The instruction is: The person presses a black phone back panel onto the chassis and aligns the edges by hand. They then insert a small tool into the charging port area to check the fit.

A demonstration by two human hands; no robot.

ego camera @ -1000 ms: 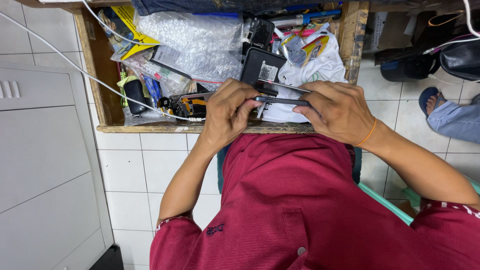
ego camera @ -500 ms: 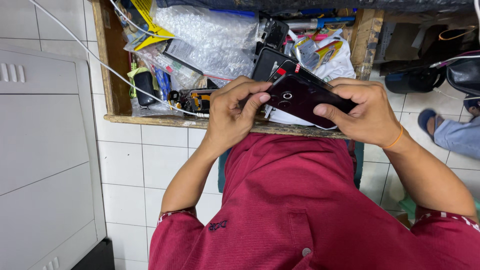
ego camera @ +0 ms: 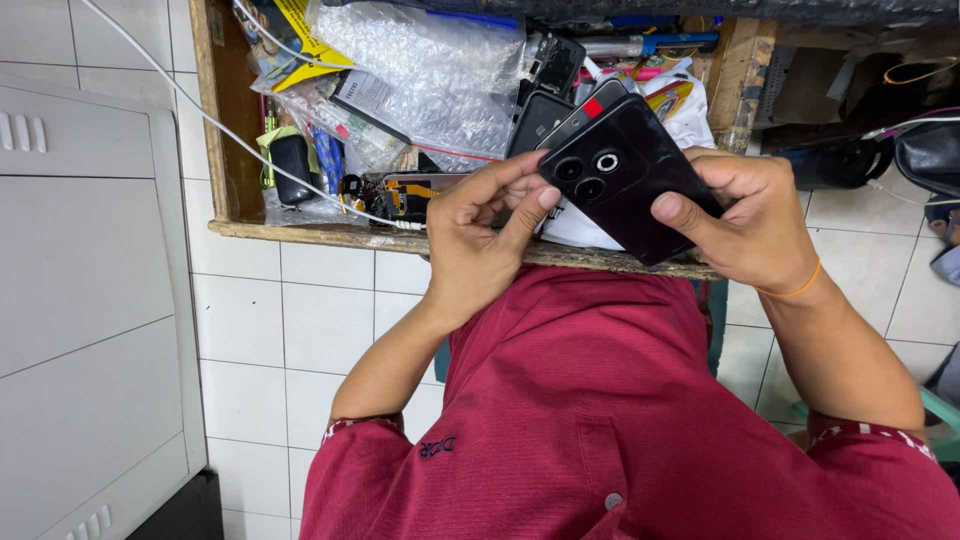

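I hold a black smartphone (ego camera: pixel 625 175) with its back side up, three round camera lenses showing near its left end. My left hand (ego camera: pixel 480 235) grips the lens end, thumb and forefinger pinching the corner. My right hand (ego camera: pixel 745 220) holds the other end, thumb pressed on the back; an orange band circles that wrist. The phone hovers over the front edge of a wooden tray (ego camera: pixel 230 150) full of parts.
The tray holds bubble wrap (ego camera: pixel 430 70), another dark phone body (ego camera: pixel 535 120), a small black pouch (ego camera: pixel 292 165), a circuit part with orange flex (ego camera: pixel 400 195), yellow packaging and white cloth. A white cable (ego camera: pixel 180 95) crosses the tiled floor. A white cabinet (ego camera: pixel 90 300) stands left.
The phone has turned from edge-on to back side up and lifted slightly. Both hands shifted their grip along it; the view moved closer.
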